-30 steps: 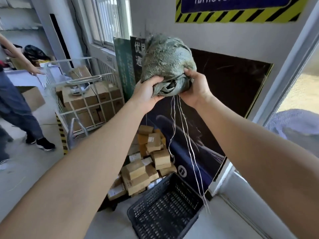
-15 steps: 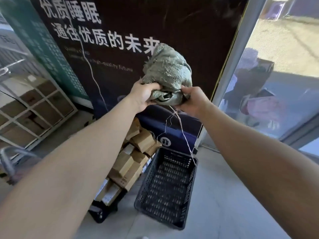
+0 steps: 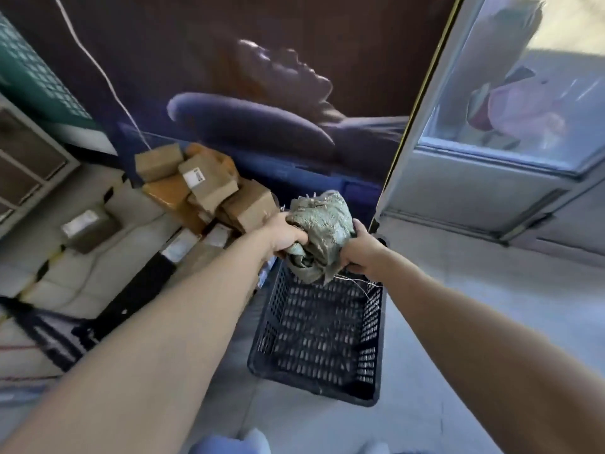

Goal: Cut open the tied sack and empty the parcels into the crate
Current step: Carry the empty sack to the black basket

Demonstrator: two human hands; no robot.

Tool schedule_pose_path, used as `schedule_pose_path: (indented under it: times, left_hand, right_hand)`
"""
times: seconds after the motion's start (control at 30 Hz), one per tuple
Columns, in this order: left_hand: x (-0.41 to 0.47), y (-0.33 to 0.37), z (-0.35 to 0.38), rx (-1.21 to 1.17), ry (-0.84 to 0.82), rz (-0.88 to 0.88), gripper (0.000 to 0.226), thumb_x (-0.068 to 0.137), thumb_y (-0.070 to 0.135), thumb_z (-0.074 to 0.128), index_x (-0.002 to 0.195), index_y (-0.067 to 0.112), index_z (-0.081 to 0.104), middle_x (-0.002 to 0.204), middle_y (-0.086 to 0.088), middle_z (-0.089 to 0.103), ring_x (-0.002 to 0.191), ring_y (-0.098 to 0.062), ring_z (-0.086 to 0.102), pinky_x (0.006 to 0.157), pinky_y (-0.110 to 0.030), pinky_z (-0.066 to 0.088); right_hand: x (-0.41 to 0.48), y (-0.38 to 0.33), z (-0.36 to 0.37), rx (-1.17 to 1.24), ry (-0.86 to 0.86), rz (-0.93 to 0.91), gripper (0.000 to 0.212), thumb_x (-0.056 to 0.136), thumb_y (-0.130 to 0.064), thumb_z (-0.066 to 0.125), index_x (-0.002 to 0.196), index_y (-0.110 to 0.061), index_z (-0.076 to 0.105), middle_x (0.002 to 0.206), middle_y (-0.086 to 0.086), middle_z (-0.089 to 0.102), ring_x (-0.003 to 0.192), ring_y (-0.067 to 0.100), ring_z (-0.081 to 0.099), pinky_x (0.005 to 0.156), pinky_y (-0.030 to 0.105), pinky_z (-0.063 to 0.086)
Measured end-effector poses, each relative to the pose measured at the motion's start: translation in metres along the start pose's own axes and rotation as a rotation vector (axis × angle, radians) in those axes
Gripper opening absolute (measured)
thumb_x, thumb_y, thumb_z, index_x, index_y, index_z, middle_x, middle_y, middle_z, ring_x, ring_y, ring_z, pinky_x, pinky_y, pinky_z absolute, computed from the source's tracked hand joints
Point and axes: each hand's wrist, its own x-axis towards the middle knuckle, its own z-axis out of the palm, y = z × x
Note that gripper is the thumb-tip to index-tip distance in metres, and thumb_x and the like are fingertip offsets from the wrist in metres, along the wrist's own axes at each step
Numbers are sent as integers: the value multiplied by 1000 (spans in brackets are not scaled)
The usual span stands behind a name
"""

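1. Because the sack (image 3: 322, 224) is bunched small, the left hand (image 3: 288, 234) and right hand (image 3: 361, 249) each clench a fistful of its green weave from opposite sides.
2. It hangs over the far end of the black crate (image 3: 373, 322), likely so anything inside drops in.
3. Cardboard parcels (image 3: 203, 185) lie heaped left of the crate, not in it.

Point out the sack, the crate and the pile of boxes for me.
sack (image 3: 322, 221), head view, on its bunched upper cloth.
crate (image 3: 370, 348), head view, on its right wall.
pile of boxes (image 3: 212, 186), head view, on the labelled top box.
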Motion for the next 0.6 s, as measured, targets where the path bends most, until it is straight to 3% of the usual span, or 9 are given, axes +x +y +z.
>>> schedule_pose_path:
  times: [0.07, 0.13, 0.17, 0.27, 0.33, 0.4, 0.5, 0.53, 0.6]
  left_hand:
    - [29, -48, 24, 132, -67, -23, 67, 58, 20, 77, 120, 14, 55, 123, -12, 54, 99, -29, 59, 80, -31, 52]
    - [58, -100, 51, 218, -136, -76, 75, 73, 13, 73, 140, 15, 39, 129, -13, 51, 105, -31, 57, 74, -31, 49]
    - [70, -123, 64, 245, -181, -95, 77, 76, 12, 71, 144, 13, 34, 131, -15, 52, 103, -30, 57, 71, -30, 48]
    - [106, -191, 105, 304, -302, -115, 73, 71, 13, 72, 138, 10, 43, 122, -13, 58, 94, -25, 58, 69, -32, 49]
    - [127, -228, 128, 321, -350, -137, 70, 73, 14, 73, 136, 11, 43, 123, -9, 55, 100, -24, 56, 73, -29, 45]
    - [144, -261, 151, 347, -381, -145, 63, 80, 13, 70, 136, 13, 42, 116, -7, 53, 92, -19, 53, 74, -26, 42]
    - [168, -300, 180, 440, -387, -113, 57, 87, 7, 60, 140, 5, 41, 106, -8, 59, 68, -11, 52, 56, -16, 42]
    - [174, -309, 187, 502, -388, -98, 51, 89, 7, 57, 138, 3, 43, 111, -9, 60, 73, -13, 56, 60, -15, 44]
    - [186, -324, 197, 634, -367, -68, 46, 93, 7, 50, 139, 2, 43, 130, -13, 56, 103, -23, 60, 82, -23, 46]
  right_hand:
    - [33, 49, 18, 76, -80, 67, 79, 80, 5, 48, 145, -35, 25, 109, 4, 60, 91, 24, 60, 79, 40, 50]
    - [64, 98, 34, 99, -140, 145, 57, 82, -5, 56, 128, -34, 38, 108, 3, 64, 102, 24, 62, 91, 42, 50]
    - [79, 123, 41, 64, -135, 186, 51, 82, -14, 62, 128, -26, 42, 109, 5, 65, 104, 25, 64, 92, 42, 50]
    - [123, 196, 62, -136, -88, 251, 41, 83, -34, 70, 109, -5, 57, 105, 11, 68, 94, 25, 69, 84, 42, 57]
    - [147, 238, 77, -205, -32, 294, 40, 84, -36, 70, 105, -3, 59, 100, 11, 68, 86, 23, 69, 76, 38, 60]
    - [166, 273, 90, -260, 14, 330, 37, 84, -34, 70, 100, -4, 57, 95, 10, 67, 84, 24, 69, 72, 38, 60]
    - [189, 307, 103, -280, 36, 370, 25, 87, -25, 66, 79, -5, 52, 81, 9, 61, 76, 24, 66, 74, 36, 58]
    - [197, 315, 107, -283, 22, 380, 24, 88, -21, 65, 78, -5, 51, 80, 10, 60, 75, 25, 65, 75, 37, 58]
    - [209, 322, 111, -313, -10, 383, 21, 89, -19, 64, 82, -3, 53, 83, 13, 63, 75, 28, 66, 73, 38, 59]
